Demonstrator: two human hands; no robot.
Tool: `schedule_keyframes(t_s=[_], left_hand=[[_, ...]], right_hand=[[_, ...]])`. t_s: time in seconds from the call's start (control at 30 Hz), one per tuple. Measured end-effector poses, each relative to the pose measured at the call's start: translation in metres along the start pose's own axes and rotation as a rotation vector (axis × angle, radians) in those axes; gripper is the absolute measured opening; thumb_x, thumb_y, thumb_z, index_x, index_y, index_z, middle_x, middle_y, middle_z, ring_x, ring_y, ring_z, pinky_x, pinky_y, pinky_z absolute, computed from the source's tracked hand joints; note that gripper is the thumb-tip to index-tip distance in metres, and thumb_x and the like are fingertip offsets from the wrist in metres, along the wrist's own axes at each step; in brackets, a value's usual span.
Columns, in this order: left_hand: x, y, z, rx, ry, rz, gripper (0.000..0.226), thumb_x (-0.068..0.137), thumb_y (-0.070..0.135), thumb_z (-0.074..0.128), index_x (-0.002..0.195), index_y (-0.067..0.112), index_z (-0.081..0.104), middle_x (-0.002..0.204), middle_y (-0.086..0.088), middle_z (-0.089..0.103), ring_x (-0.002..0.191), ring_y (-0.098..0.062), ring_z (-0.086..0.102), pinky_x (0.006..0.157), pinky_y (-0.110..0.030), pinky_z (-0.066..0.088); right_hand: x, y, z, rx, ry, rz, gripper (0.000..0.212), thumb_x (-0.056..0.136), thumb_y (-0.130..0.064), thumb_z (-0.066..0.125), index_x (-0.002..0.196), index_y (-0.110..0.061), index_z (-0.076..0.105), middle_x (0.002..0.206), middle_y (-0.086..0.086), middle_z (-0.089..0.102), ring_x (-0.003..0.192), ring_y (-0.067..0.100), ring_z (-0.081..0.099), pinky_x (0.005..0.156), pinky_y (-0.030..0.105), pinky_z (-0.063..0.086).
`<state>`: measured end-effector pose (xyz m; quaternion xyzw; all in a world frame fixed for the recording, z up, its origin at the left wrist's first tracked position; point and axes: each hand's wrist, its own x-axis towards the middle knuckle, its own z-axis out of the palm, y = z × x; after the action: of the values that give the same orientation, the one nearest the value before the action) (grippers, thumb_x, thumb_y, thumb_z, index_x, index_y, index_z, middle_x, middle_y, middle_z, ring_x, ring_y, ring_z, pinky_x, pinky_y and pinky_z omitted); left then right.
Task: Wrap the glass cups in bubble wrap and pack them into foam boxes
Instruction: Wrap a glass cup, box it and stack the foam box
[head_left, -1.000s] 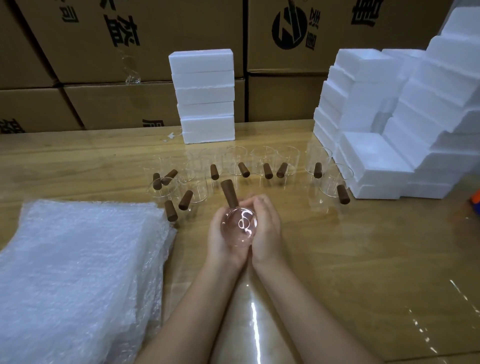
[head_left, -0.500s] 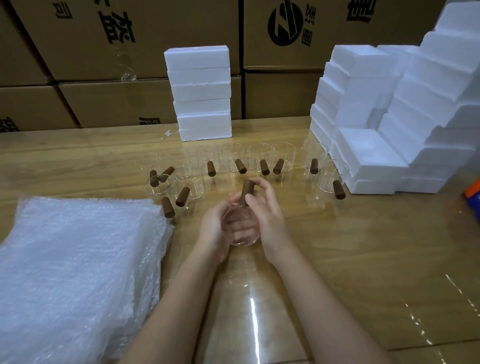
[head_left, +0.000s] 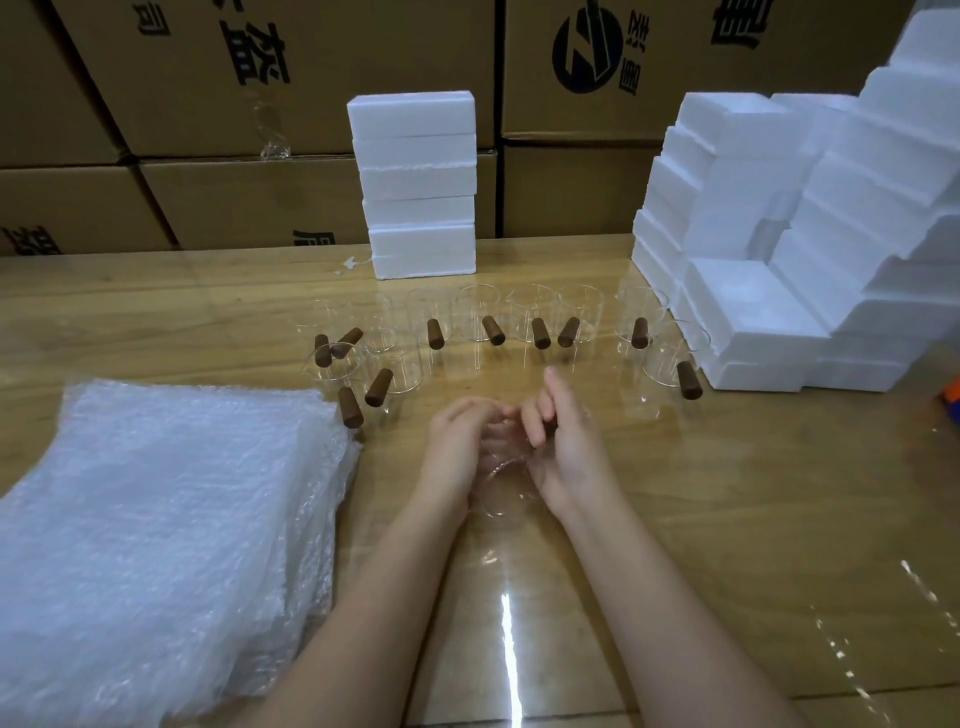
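Held cup: clear glass cup (head_left: 500, 480) cradled between both palms near the middle of the table, toward the front; handle hidden; contact with the tabletop not discernible.
Left hand: left hand (head_left: 457, 447) on the cup's left side, fingers curled round its wall, tips bent inward toward the other hand.
Right hand: right hand (head_left: 569, 449) on the cup's right side, fingers bent over the far side, index raised a little above the rest.
Bubble wrap: stack of clear bubble-wrap sheets (head_left: 156, 519) at front left, right edge just beside the left forearm, far corner near the closest cup handles.
Waiting cups: row of clear glass cups with brown wooden handles (head_left: 492, 330) standing beyond the hands, handles mostly pointing toward the near side.
Foam, back: tall stack of white foam boxes (head_left: 418, 182) behind the row, in front of brown cardboard cartons (head_left: 234, 197).
Foam, right: stepped pile of white foam boxes (head_left: 769, 322) running off the right edge, the rightmost cup just beside its front corner.
Open room: wide stretch of glossy wooden table (head_left: 753, 519) right of the right forearm, out to the front edge; narrower strip between the forearms.
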<state>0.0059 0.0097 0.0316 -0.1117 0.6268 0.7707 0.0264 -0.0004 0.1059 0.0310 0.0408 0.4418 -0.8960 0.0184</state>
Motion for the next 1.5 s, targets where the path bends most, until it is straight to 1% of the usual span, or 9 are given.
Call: schedule_keyframes(t_s=[0.17,0.3,0.43,0.6,0.73,0.9,1.03,1.37,1.5], left_hand=[[0.002,0.003,-0.008,-0.162,0.253,0.218,0.021,0.089,0.005,0.044,0.075,0.006,0.059,0.067,-0.015,0.070,0.062,-0.024,0.068,0.053,-0.029,0.055],[0.003,0.005,-0.012,-0.138,0.292,0.451,0.021,0.089,0.017,0.042,0.077,0.009,0.057,0.068,-0.013,0.071,0.068,-0.025,0.069,0.059,-0.022,0.053],[0.008,0.003,-0.016,-0.105,0.231,0.534,0.026,0.093,0.018,0.038,0.079,0.010,0.059,0.070,-0.012,0.072,0.073,-0.026,0.071,0.065,-0.023,0.054],[0.017,-0.008,-0.017,-0.062,0.158,0.470,0.024,0.097,0.019,0.038,0.094,0.017,0.061,0.101,-0.001,0.072,0.100,-0.016,0.066,0.086,-0.028,0.048],[0.015,-0.017,-0.006,-0.043,0.032,0.353,0.026,0.103,0.029,0.032,0.112,0.028,0.056,0.114,0.008,0.067,0.111,-0.010,0.060,0.094,-0.031,0.046],[0.014,-0.017,-0.006,-0.028,-0.076,0.298,0.046,0.089,0.057,0.041,0.129,0.034,0.049,0.113,0.018,0.064,0.103,0.001,0.062,0.084,-0.021,0.050],[0.014,-0.021,-0.006,-0.070,-0.122,0.198,0.080,0.078,0.062,0.049,0.145,0.021,0.033,0.126,0.003,0.060,0.100,-0.005,0.066,0.077,-0.021,0.051],[0.013,-0.020,-0.015,-0.230,-0.258,0.201,0.057,0.074,0.036,0.071,0.126,0.037,0.047,0.121,-0.001,0.066,0.102,-0.026,0.067,0.075,-0.026,0.055],[0.014,-0.021,-0.014,-0.333,-0.165,0.205,0.050,0.074,0.030,0.070,0.117,0.020,0.046,0.121,-0.006,0.066,0.104,-0.026,0.067,0.075,-0.027,0.056]], right_hand=[[-0.004,0.017,0.004,-0.441,-0.015,-0.213,0.022,0.102,-0.026,0.041,0.092,-0.018,0.058,0.091,-0.005,0.074,0.073,0.007,0.062,0.070,0.026,0.050],[-0.003,0.015,-0.006,-0.939,0.052,-0.427,0.024,0.100,-0.032,0.041,0.086,-0.022,0.058,0.083,-0.003,0.059,0.073,0.010,0.054,0.067,0.028,0.040],[-0.004,0.012,-0.007,-0.708,-0.034,-0.289,0.028,0.098,-0.034,0.046,0.074,-0.022,0.049,0.055,-0.013,0.053,0.052,0.007,0.042,0.052,0.023,0.035],[0.002,0.021,-0.011,-0.636,0.035,-0.253,0.022,0.100,-0.018,0.040,0.082,-0.024,0.050,0.074,-0.014,0.055,0.059,-0.009,0.052,0.061,0.012,0.042],[0.006,0.019,-0.019,-0.489,0.128,-0.204,0.024,0.100,-0.017,0.038,0.081,-0.023,0.051,0.071,-0.005,0.050,0.052,-0.003,0.048,0.051,0.011,0.038],[0.012,0.016,-0.022,-0.329,0.118,-0.206,0.013,0.088,-0.023,0.040,0.083,-0.021,0.052,0.058,-0.005,0.052,0.047,0.002,0.042,0.043,0.016,0.034],[0.017,0.009,-0.027,-0.322,0.113,-0.211,0.018,0.074,-0.024,0.039,0.083,-0.020,0.054,0.054,-0.007,0.053,0.049,0.005,0.042,0.045,0.017,0.035],[0.016,0.000,-0.034,-0.352,0.091,-0.308,0.020,0.097,-0.012,0.043,0.090,-0.023,0.059,0.076,-0.005,0.062,0.062,0.007,0.052,0.057,0.020,0.043],[0.017,0.003,-0.030,-0.213,0.033,-0.181,0.015,0.099,-0.018,0.046,0.106,-0.020,0.060,0.080,-0.008,0.070,0.073,0.007,0.063,0.064,0.021,0.051]])
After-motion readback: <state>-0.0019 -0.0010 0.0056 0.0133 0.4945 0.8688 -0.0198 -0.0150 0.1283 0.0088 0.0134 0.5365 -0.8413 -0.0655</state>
